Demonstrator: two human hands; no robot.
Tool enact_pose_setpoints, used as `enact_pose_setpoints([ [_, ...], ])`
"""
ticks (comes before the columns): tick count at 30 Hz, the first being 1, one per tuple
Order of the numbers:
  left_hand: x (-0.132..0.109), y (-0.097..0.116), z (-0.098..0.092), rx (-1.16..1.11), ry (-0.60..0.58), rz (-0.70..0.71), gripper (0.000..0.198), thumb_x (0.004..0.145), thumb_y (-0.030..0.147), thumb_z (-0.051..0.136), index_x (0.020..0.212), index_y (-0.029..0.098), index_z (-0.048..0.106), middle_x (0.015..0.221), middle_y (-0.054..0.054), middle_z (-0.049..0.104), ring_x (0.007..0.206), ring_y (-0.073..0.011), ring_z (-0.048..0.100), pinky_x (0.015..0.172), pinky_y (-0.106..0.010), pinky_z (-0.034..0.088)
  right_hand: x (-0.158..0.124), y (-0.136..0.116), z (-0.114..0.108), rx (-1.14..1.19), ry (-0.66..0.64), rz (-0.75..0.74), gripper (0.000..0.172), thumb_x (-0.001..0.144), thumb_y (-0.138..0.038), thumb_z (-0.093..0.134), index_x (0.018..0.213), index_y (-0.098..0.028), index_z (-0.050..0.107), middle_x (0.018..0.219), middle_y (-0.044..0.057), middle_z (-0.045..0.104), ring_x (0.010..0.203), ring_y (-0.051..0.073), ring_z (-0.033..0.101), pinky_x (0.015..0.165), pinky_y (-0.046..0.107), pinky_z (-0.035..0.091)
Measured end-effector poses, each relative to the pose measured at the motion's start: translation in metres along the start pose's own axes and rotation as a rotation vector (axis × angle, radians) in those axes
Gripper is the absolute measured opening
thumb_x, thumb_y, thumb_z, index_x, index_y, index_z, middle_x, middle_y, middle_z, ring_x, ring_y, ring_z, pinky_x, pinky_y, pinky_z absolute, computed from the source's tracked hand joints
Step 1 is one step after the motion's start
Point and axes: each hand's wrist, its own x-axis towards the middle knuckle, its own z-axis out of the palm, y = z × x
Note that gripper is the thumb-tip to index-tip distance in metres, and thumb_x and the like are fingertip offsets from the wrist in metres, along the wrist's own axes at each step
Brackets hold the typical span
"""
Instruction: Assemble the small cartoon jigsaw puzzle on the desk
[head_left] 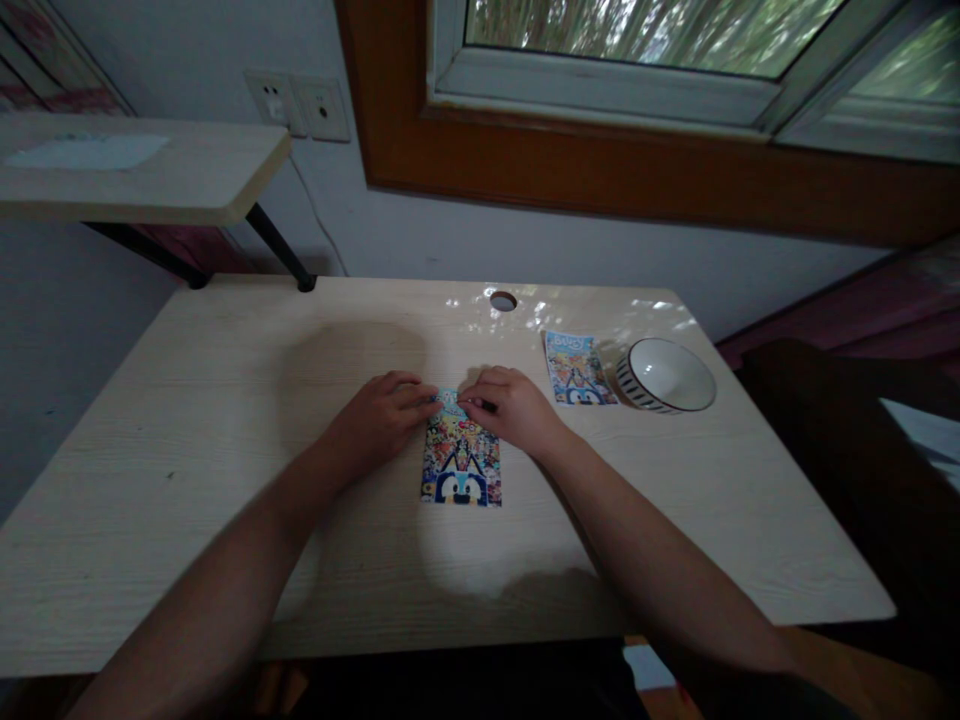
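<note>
A colourful printed card (461,460) with a blue dog's face at its lower end lies on the pale wooden table (187,480). My left hand (386,415) touches the card's upper left edge with its fingers held together. At the upper right of the card is my right hand (514,405), thumb and fingers pinched over its top part. Whatever sits between those fingertips is too small to make out. A second, similar card (577,368) lies flat to the right, beside a white bowl (671,375) with dark stripes on its outside.
At the upper left, a raised shelf (225,185) on black legs holds a white sheet (90,151). A round hole (503,301) is near the table's back edge. Wall sockets (300,105) and a window (637,60) are behind.
</note>
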Motion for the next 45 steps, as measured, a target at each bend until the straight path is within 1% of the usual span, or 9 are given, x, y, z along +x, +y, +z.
enact_pose_setpoints([
  [7,0.0003,-0.0007,0.0003,0.020,0.006,0.016,0.037,0.098,0.012,0.062,0.133,0.021,0.070,0.140,-0.008,0.069,0.130,-0.0306,0.055,0.108,-0.052,0.050,-0.0019,0.0083,0.0068,0.098,0.026,0.009,0.010,0.095,-0.020,0.071,0.098,-0.021,0.080,0.083,0.004,0.072,0.080,0.019,0.063,0.077,0.033,0.049],
  [13,-0.0002,0.0004,0.0000,0.025,0.019,0.007,0.035,0.099,0.014,0.063,0.132,0.023,0.072,0.139,-0.007,0.070,0.130,-0.0288,0.056,0.108,-0.051,0.051,-0.0014,0.0089,0.0065,0.140,0.025,0.005,0.009,0.096,-0.021,0.071,0.097,-0.022,0.080,0.083,0.004,0.072,0.079,0.019,0.063,0.075,0.033,0.050],
  [17,-0.0001,0.0009,-0.0006,0.025,0.020,0.011,0.035,0.099,0.015,0.064,0.132,0.022,0.072,0.139,-0.007,0.070,0.129,-0.0293,0.056,0.107,-0.051,0.051,-0.0013,0.0087,0.0064,0.146,0.020,0.002,0.009,0.096,-0.022,0.072,0.099,-0.022,0.080,0.084,0.004,0.072,0.081,0.019,0.064,0.077,0.033,0.050],
  [21,0.0010,0.0013,-0.0018,0.023,0.019,0.009,0.034,0.099,0.015,0.065,0.131,0.022,0.072,0.138,-0.008,0.070,0.129,-0.0290,0.057,0.107,-0.051,0.051,-0.0017,0.0095,0.0070,0.121,0.026,0.007,0.011,0.096,-0.029,0.074,0.103,-0.022,0.079,0.083,0.004,0.070,0.079,0.019,0.062,0.075,0.032,0.048],
  [25,0.0012,0.0013,-0.0018,0.024,0.018,0.012,0.034,0.099,0.015,0.063,0.132,0.022,0.072,0.139,-0.008,0.070,0.130,-0.0291,0.056,0.107,-0.051,0.050,-0.0019,0.0100,0.0076,0.082,0.027,0.003,0.015,0.096,-0.033,0.075,0.105,-0.021,0.078,0.087,0.005,0.071,0.080,0.019,0.062,0.075,0.033,0.047],
  [32,0.0000,-0.0001,0.0001,0.024,0.016,0.010,0.034,0.100,0.016,0.063,0.132,0.022,0.071,0.140,-0.006,0.070,0.130,-0.0300,0.055,0.108,-0.051,0.050,-0.0003,0.0076,0.0064,-0.008,0.012,0.014,0.013,0.097,-0.033,0.074,0.100,-0.021,0.079,0.086,0.006,0.073,0.082,0.020,0.063,0.077,0.034,0.045],
  [38,0.0002,-0.0001,-0.0004,-0.009,0.017,-0.001,0.035,0.100,0.015,0.062,0.133,0.023,0.071,0.139,-0.006,0.070,0.130,-0.0283,0.056,0.108,-0.051,0.049,-0.0001,0.0068,0.0057,-0.062,-0.001,0.000,0.013,0.097,-0.034,0.074,0.098,-0.022,0.081,0.087,0.006,0.074,0.084,0.021,0.064,0.077,0.035,0.043],
  [41,-0.0001,-0.0004,-0.0003,-0.008,0.021,0.002,0.035,0.099,0.014,0.062,0.133,0.023,0.071,0.140,-0.006,0.070,0.130,-0.0290,0.056,0.108,-0.052,0.050,-0.0003,0.0064,0.0046,-0.071,-0.002,-0.001,0.013,0.098,-0.033,0.073,0.098,-0.022,0.081,0.089,0.006,0.075,0.087,0.022,0.065,0.079,0.035,0.044],
  [45,-0.0004,-0.0006,-0.0001,0.012,0.026,0.013,0.035,0.099,0.014,0.063,0.132,0.022,0.072,0.140,-0.006,0.070,0.128,-0.0301,0.056,0.108,-0.052,0.051,-0.0006,0.0067,0.0022,-0.081,-0.013,0.002,0.012,0.098,-0.030,0.072,0.097,-0.022,0.081,0.088,0.006,0.074,0.086,0.022,0.064,0.079,0.035,0.044],
])
